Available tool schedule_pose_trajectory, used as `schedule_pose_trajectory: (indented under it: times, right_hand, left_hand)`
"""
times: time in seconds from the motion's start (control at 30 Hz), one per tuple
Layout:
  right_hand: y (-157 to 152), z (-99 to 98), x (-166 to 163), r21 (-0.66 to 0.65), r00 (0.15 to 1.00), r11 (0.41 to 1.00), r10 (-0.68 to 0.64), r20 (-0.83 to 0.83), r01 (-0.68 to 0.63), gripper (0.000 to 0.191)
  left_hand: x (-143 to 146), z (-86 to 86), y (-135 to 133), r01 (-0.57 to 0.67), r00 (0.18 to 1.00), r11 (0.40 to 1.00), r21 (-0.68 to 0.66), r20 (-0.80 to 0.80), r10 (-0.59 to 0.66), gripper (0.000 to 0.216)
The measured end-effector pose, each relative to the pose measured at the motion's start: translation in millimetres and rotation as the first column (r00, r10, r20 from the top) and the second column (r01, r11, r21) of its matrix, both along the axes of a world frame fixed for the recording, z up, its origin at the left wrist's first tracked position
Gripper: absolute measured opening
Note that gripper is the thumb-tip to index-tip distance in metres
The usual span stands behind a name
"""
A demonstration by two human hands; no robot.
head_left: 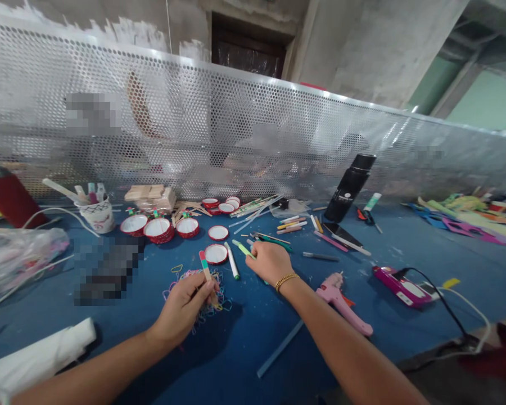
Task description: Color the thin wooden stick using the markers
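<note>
My left hand (184, 308) pinches a craft stick (204, 261) whose upper end is coloured red and green. Below and behind that hand lies a pile of small coloured rubber bands (221, 292). My right hand (274, 260), with a gold bracelet at the wrist, is closed on a light green marker (241, 247) low over the table. Between the two hands rests a white marker with a green tip (233, 262). Just left of it, a red-rimmed bottle cap (216, 254) lies with its white inside facing up. The right fingertips are partly hidden.
Several red-rimmed caps (158, 229), craft sticks and markers (293, 225) lie toward the perforated metal screen (244, 129). A pink glue gun (341, 304) and clear glue stick (280, 349) are near my right forearm. A black bottle (349, 188) stands behind; a corded purple device (405, 287) lies right.
</note>
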State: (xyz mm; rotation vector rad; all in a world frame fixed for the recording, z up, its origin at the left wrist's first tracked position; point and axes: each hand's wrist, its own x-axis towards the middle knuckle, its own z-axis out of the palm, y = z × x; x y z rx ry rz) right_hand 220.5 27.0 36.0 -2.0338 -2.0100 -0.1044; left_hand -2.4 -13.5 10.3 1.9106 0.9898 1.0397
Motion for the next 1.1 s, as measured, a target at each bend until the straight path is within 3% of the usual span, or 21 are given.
schedule_pose_trajectory:
  times: [0.23, 0.37, 0.43, 0.5, 0.57, 0.63, 0.7, 0.73, 0.8, 0.9, 0.93, 1.1]
  right_hand:
    - [4, -3.3, -1, 0.035, 0.996, 0.999, 0.025, -0.089, -0.022, 0.012]
    - [-2, 4.5, 7, 0.173, 0.968, 0.984, 0.072, -0.242, -0.03, 0.011]
    - [-3, 9.6, 11, 0.29, 0.904, 0.957, 0.126, -0.408, -0.002, 0.013]
    - [-3, 13.2, 10, 0.372, 0.717, 0.928, 0.243, -0.654, 0.025, 0.019]
    - [-4, 14.5, 3, 0.346, 0.381, 0.937, 0.301, -0.874, 0.055, 0.03]
    - [-10, 13.8, -10, 0.336, 0.086, 0.941, 0.332, -0.939, 0.039, 0.035]
    - [-21, 12.1, -26, 0.37, -0.033, 0.929, 0.37, -0.929, -0.021, 0.037]
    - [-27, 11.2, -33, 0.388, -0.027, 0.92, 0.387, -0.922, -0.061, 0.037]
    - [-41, 9.2, -44, 0.465, 0.079, 0.878, 0.474, -0.877, -0.114, 0.03]
    - [-57, 5.0, -53, 0.616, 0.385, 0.78, 0.605, -0.697, -0.11, 0.014]
    - [-60, 3.1, -54, 0.653, 0.453, 0.744, 0.634, -0.627, -0.139, 0.01]
    - [-65, -5.9, -54, 0.736, 0.583, 0.651, 0.676, -0.451, -0.185, 0.006]
  left_hand:
    - [0, 1.1, 0, -0.009, 1.0, 1.0, 0.007, -0.011, 0.009, 0.034]
    - [0, 3.4, 0, -0.007, 1.0, 1.0, 0.016, -0.013, 0.008, 0.034]
    - [1, 4.1, -1, -0.008, 1.0, 1.0, 0.01, -0.005, 0.008, 0.034]
    - [1, 3.8, -1, -0.006, 1.0, 1.0, -0.014, 0.02, 0.007, 0.034]
    - [1, 2.7, -1, 0.006, 0.998, 0.998, -0.058, 0.057, -0.002, 0.034]
    - [1, 1.6, -2, 0.022, 0.996, 0.994, -0.106, 0.089, -0.013, 0.034]
    - [2, 1.2, -3, 0.034, 0.995, 0.99, -0.138, 0.103, -0.02, 0.034]
    - [2, 1.3, -3, 0.035, 0.994, 0.989, -0.146, 0.105, -0.019, 0.034]
    - [2, 1.9, -4, 0.033, 0.994, 0.987, -0.156, 0.107, -0.017, 0.034]
    - [2, 2.8, -4, 0.034, 0.995, 0.987, -0.154, 0.094, -0.02, 0.034]
    - [1, 2.9, -3, 0.035, 0.996, 0.989, -0.14, 0.084, -0.023, 0.034]
    - [1, 2.5, -1, 0.045, 0.998, 0.995, -0.088, 0.047, -0.041, 0.038]
